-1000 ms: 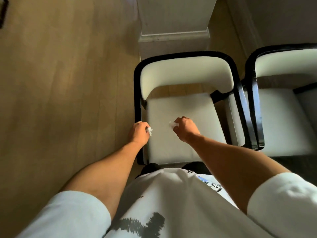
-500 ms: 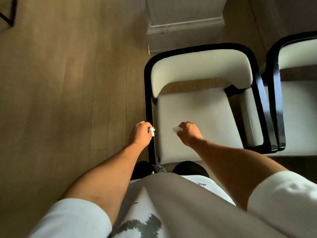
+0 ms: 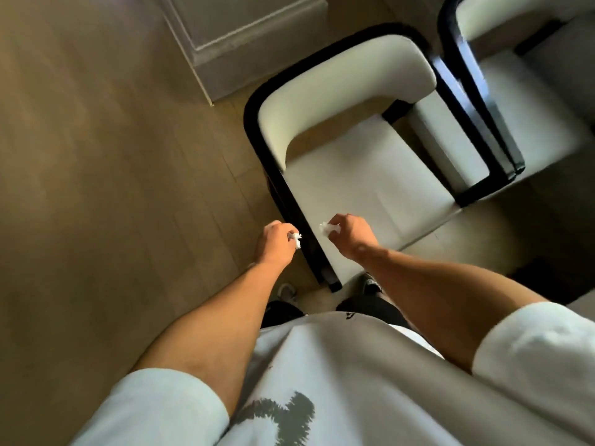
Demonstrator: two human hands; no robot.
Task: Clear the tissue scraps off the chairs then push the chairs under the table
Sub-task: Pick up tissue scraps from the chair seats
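A white-cushioned chair with a black frame point(image 3: 363, 175) stands in front of me, its seat bare. My left hand point(image 3: 273, 244) hovers just left of the chair's front left leg and grips a small white tissue scrap point(image 3: 295, 237). Over the front left corner of the seat, my right hand point(image 3: 349, 235) is curled round another white tissue scrap point(image 3: 325, 228). A second chair of the same kind point(image 3: 528, 101) stands touching the first on its right side; only part of it shows.
Wooden floor point(image 3: 112, 188) spreads to the left. A grey-white pillar or cabinet base point(image 3: 251, 43) stands behind the near chair. My feet point(image 3: 370, 284) are at the chair's front edge.
The view has swung and tilted, so the chairs now appear turned and shifted right. Both hands keep their tissue scraps and have drifted a little toward the chair's front left corner.
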